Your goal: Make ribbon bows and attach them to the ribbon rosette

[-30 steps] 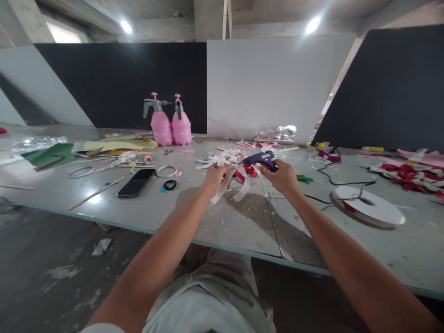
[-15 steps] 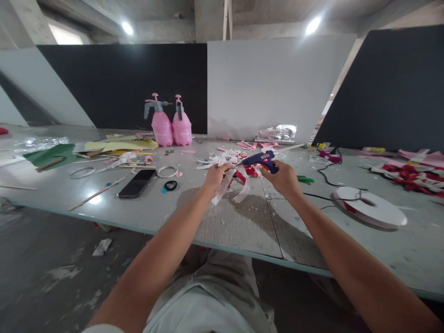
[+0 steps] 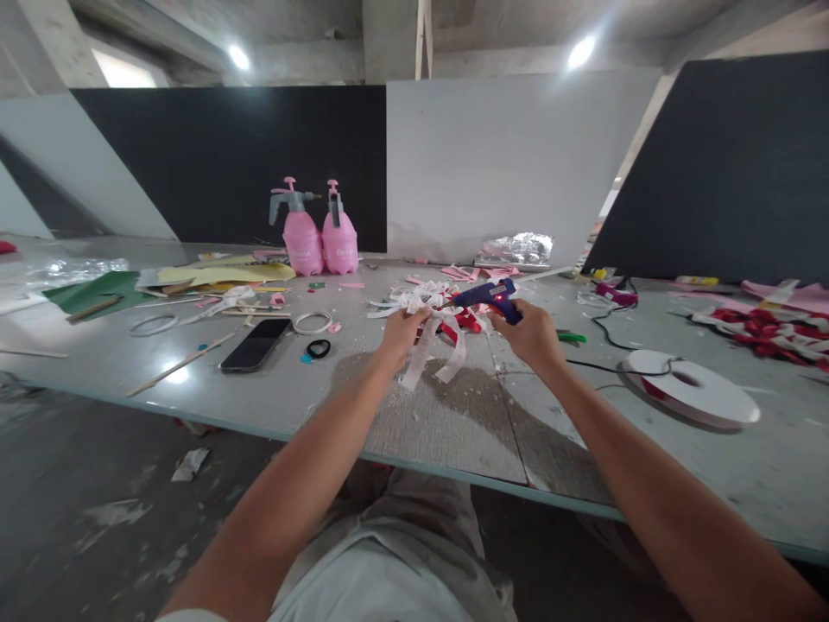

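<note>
In my right hand [image 3: 532,335] is a dark blue glue gun [image 3: 484,296] with a small red light lit on its side. Its nozzle points left, at the white ribbon by my left fingertips. My left hand [image 3: 402,335] pinches a bunch of white ribbon [image 3: 446,366], whose loose ends hang toward the table's front. Red ribbon [image 3: 467,323] shows among the white strips beneath the gun. Whether the nozzle touches the ribbon I cannot tell. A black cord [image 3: 599,369] runs right from near my right wrist.
A ribbon spool [image 3: 718,396] lies at right, near a red and white ribbon pile [image 3: 770,333]. To the left are a phone [image 3: 256,345], a white ring [image 3: 313,322], a black ring [image 3: 319,348] and sticks [image 3: 181,364]. Two pink spray bottles [image 3: 322,242] stand behind.
The glue gun's nozzle has shifted slightly left and down toward my left fingers. The hanging white ribbon ends have moved a little. Both hands keep their holds.
</note>
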{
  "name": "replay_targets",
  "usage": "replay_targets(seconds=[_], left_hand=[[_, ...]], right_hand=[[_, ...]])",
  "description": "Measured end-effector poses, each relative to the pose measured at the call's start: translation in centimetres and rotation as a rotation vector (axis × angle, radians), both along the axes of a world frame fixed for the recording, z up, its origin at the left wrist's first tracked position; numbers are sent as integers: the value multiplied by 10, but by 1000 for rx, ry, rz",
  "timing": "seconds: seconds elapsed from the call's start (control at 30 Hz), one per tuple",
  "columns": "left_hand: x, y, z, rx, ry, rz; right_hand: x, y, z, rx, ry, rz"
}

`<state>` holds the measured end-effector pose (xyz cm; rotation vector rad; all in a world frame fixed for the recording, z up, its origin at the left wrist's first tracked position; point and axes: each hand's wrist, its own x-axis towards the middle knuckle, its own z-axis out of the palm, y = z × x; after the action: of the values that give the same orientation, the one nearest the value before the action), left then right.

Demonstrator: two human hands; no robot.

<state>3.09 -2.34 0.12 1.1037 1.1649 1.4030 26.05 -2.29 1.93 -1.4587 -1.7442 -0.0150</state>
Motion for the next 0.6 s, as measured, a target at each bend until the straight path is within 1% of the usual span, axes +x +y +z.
replay_targets(seconds=[0.37,0.6], left_hand=[[0,0,0,18,23,2],[0,1,-2,25,29,-1]], right_hand=[[-3,-4,3,-13,-86,0],[0,-2,1,-2,-108,3]])
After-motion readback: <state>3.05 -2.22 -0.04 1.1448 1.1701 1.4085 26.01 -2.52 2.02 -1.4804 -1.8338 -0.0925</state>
